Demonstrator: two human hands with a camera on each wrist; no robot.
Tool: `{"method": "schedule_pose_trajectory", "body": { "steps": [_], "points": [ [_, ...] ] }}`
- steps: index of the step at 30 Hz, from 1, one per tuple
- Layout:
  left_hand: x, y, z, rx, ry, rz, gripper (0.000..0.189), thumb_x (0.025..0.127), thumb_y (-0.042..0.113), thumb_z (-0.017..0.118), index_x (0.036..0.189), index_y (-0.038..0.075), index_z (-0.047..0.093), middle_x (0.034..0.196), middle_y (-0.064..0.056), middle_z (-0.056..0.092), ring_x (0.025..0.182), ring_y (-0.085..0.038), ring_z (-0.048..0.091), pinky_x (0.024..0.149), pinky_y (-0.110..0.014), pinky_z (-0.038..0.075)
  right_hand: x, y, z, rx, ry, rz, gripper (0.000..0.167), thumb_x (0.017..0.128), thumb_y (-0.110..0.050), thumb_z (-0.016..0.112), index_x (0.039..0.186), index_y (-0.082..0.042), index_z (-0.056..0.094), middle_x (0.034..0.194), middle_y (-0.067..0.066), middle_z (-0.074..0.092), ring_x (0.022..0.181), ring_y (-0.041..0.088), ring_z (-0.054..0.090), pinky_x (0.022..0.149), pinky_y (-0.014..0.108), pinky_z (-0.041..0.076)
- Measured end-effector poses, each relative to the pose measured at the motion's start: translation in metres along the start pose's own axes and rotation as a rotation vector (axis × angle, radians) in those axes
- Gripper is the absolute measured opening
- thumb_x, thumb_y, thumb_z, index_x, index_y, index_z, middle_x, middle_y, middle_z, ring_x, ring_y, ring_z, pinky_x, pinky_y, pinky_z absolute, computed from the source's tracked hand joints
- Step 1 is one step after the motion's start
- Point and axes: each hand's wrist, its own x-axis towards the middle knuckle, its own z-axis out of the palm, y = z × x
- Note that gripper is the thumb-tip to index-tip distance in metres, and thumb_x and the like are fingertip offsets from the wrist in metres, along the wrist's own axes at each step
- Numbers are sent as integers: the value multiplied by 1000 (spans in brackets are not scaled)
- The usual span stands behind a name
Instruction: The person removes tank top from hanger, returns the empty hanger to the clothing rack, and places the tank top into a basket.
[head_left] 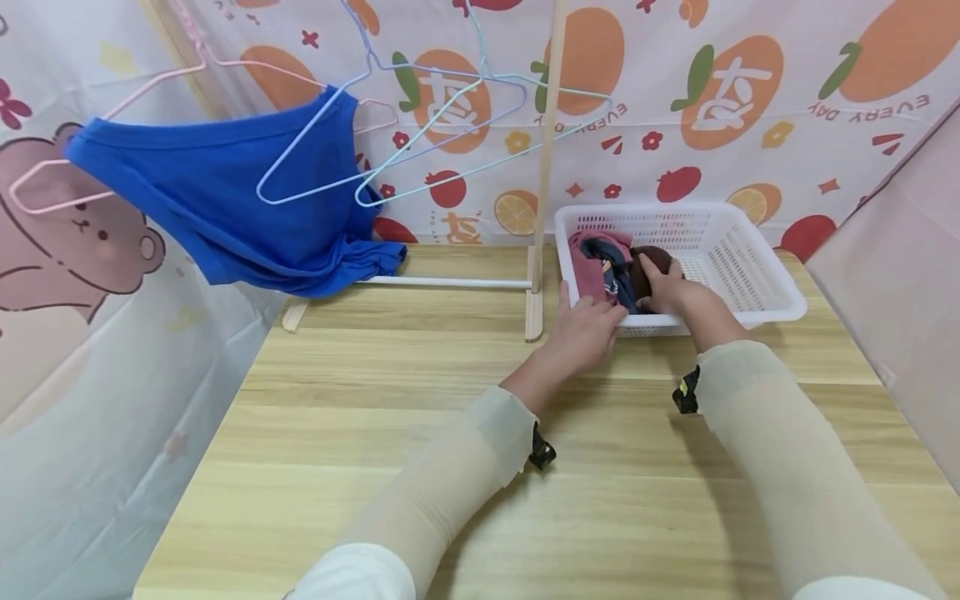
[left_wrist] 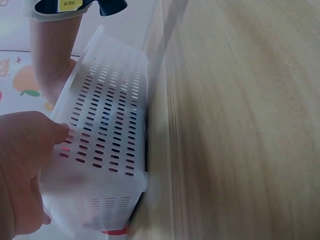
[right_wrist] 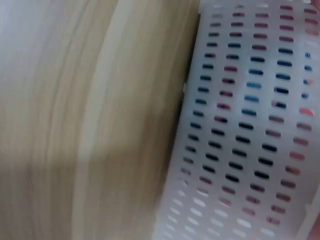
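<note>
A white perforated plastic basket [head_left: 765, 287] stands at the table's back right. My left hand [head_left: 587, 333] grips its near left corner, fingers over the rim. In the left wrist view the thumb [left_wrist: 59, 134] presses the outside of the basket wall. Inside lie a pink cloth [head_left: 588, 271], a dark blue-grey printed cloth [head_left: 618, 271] and a bunched dark brown cloth [head_left: 640, 282]. My right hand [head_left: 671, 292] reaches over the near rim and holds the brown cloth between thumb and fingers. The right wrist view shows mostly the basket wall [right_wrist: 240, 130], with cloth colours through its slots.
A wooden rack post [head_left: 547, 167] rises just left of the basket. A blue sleeveless top [head_left: 247, 183] hangs on a pink hanger [head_left: 202, 62]; beside it hang a lavender hanger [head_left: 367, 67] and a mint hanger [head_left: 483, 75]. A printed curtain [head_left: 645, 175] backs the wooden table [head_left: 360, 400].
</note>
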Motion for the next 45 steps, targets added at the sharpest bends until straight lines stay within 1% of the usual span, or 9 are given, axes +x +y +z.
{"method": "schedule_pose_trajectory", "body": {
  "steps": [8, 12, 16, 21, 25, 31, 34, 40, 45],
  "points": [
    [3, -2, -2, -13, 2, -11, 28, 103, 40, 46, 128, 34, 57, 126, 12, 64, 110, -17, 54, 115, -66, 14, 7, 0, 1, -3, 79, 52, 84, 101, -28, 50, 157, -18, -13, 151, 42, -20, 124, 63, 40, 101, 64, 38],
    [3, 0, 1, -23, -19, -14, 31, 103, 41, 46, 132, 35, 56, 127, 12, 64, 113, -17, 54, 115, -64, 13, 2, 6, 3, 18, 93, 37, 83, 101, -35, 49, 158, -21, -10, 152, 39, -21, 127, 63, 36, 99, 66, 39],
    [-1, 2, 5, -35, -54, -26, 35, 103, 42, 45, 137, 36, 54, 132, 12, 62, 119, -16, 52, 116, -63, 13, -4, 9, 7, 34, 110, 14, 70, 104, -39, 36, 159, -18, -3, 154, 36, -23, 135, 63, 22, 104, 69, 32],
    [-3, 0, 7, -42, -30, -45, 36, 102, 42, 47, 137, 35, 54, 132, 12, 61, 120, -16, 52, 116, -63, 12, -10, 5, 6, 26, 243, 46, 62, 103, -41, 26, 159, -18, 10, 159, 33, -8, 138, 63, 15, 106, 73, 22],
    [-2, -3, 7, -28, -9, -47, 35, 102, 42, 47, 136, 34, 55, 132, 12, 62, 120, -15, 52, 116, -64, 14, -13, 3, 2, -11, 288, 96, 70, 100, -48, 36, 159, -18, 13, 158, 34, 8, 136, 66, 12, 104, 79, 14],
    [-3, -4, 5, -6, -2, -50, 34, 102, 42, 46, 135, 36, 55, 132, 13, 61, 119, -15, 52, 115, -63, 16, -10, 7, 3, 39, 232, 27, 95, 92, -39, 64, 158, -12, 1, 148, 44, 23, 133, 58, 31, 105, 66, 33],
    [-3, -3, 4, -7, 1, -48, 33, 103, 42, 46, 134, 37, 55, 131, 13, 61, 118, -15, 52, 116, -63, 15, -8, 7, 3, 34, 225, 37, 105, 87, -32, 72, 158, -12, -3, 143, 46, 29, 129, 58, 36, 104, 64, 35],
    [-3, 1, 1, -1, 1, -35, 32, 103, 43, 45, 133, 38, 55, 130, 13, 62, 116, -14, 52, 115, -63, 15, -4, 11, 2, -22, 248, 75, 116, 79, -29, 78, 157, -9, -6, 133, 50, 35, 121, 60, 40, 100, 64, 39],
    [-3, 2, 1, -9, 1, -42, 31, 103, 43, 44, 132, 40, 56, 128, 13, 63, 113, -14, 53, 116, -63, 14, 5, 13, 6, 9, 265, 101, 109, 87, -27, 73, 157, -12, -10, 136, 52, 26, 122, 62, 38, 101, 66, 37]
  ]
}}
